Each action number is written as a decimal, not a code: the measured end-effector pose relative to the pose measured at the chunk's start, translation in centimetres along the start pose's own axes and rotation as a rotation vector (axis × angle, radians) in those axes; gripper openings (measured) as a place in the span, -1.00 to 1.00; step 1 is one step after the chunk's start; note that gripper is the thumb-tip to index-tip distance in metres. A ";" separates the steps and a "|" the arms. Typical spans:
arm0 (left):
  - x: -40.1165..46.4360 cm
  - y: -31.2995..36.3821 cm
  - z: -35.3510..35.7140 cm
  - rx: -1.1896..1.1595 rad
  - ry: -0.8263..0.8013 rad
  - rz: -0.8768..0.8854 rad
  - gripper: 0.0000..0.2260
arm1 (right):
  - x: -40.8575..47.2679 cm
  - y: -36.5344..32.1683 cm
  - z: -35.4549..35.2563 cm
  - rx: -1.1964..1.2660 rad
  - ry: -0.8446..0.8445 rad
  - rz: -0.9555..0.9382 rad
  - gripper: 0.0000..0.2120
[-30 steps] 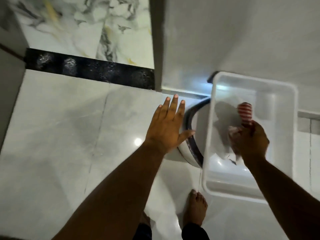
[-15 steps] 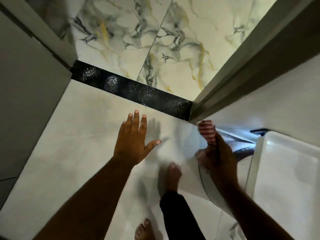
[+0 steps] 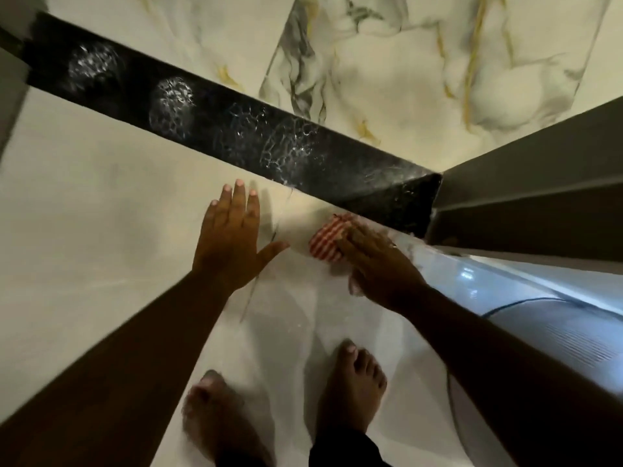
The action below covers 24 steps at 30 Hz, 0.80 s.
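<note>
My right hand (image 3: 377, 264) holds a red-and-white striped cloth (image 3: 328, 242), which sticks out past my fingers toward the black band on the floor. The hand is blurred, so the grip itself is hard to make out. My left hand (image 3: 232, 237) is stretched out flat with straight fingers and thumb spread, holding nothing, above the pale floor just left of the cloth.
A black speckled threshold strip (image 3: 215, 123) crosses the floor diagonally, with marbled tiles (image 3: 404, 72) beyond it. A grey door frame (image 3: 526, 203) stands at the right. A white rounded object (image 3: 553, 335) lies low right. My bare feet (image 3: 354, 385) stand on the pale floor.
The view has swung left, away from the white tub, which is out of sight now. My right hand has carried the striped cloth out of the tub toward the black strip. The left hand stays flat.
</note>
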<state>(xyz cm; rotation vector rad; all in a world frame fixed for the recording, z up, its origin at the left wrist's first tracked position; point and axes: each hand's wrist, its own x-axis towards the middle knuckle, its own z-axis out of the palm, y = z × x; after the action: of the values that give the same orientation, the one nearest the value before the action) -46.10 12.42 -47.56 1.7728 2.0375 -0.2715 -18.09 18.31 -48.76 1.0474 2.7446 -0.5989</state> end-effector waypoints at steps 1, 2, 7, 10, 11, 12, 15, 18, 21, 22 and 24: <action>1.2 -0.5 1.8 0.010 0.012 0.015 0.00 | 0.5 -0.1 1.8 -0.021 -0.016 -0.059 -0.39; 2.2 -1.0 3.4 0.023 0.027 0.015 0.00 | 0.6 0.4 3.2 -0.046 -0.055 -0.113 -0.40; 4.0 -3.5 9.3 0.080 0.122 -0.052 0.03 | 1.3 1.7 7.9 -0.102 0.020 -0.131 -0.48; 4.0 -4.1 10.3 0.093 0.178 -0.027 0.01 | 2.8 3.3 7.9 -0.108 0.090 -0.182 -0.48; 4.0 -4.0 10.1 0.093 0.174 -0.042 0.01 | 4.2 4.0 7.2 -0.124 0.115 -0.156 -0.48; 3.9 -4.0 9.9 0.092 0.174 -0.060 0.01 | 5.7 4.8 6.6 -0.144 0.143 -0.081 -0.48; 3.8 -3.6 9.6 0.102 0.183 -0.063 0.00 | 9.5 7.5 4.7 -0.094 0.266 0.328 -0.45; 3.7 -3.6 9.4 0.119 0.180 -0.066 0.00 | 10.0 8.8 4.2 -0.064 0.375 0.646 -0.42; 3.7 -3.7 9.6 0.133 0.181 -0.066 0.02 | 7.8 8.1 4.9 -0.103 0.437 0.787 -0.47; 3.8 -3.7 9.7 0.132 0.183 -0.064 0.03 | 6.8 7.2 5.3 -0.090 0.435 0.781 -0.48; 3.8 -3.8 9.9 0.121 0.198 -0.060 0.03 | 5.7 3.9 6.4 -0.039 0.371 0.670 -0.48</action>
<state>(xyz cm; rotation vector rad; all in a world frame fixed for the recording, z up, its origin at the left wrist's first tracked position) -48.37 11.11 -58.57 1.8785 2.2587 -0.2506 -19.80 21.84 -57.34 2.0977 2.3969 -0.2595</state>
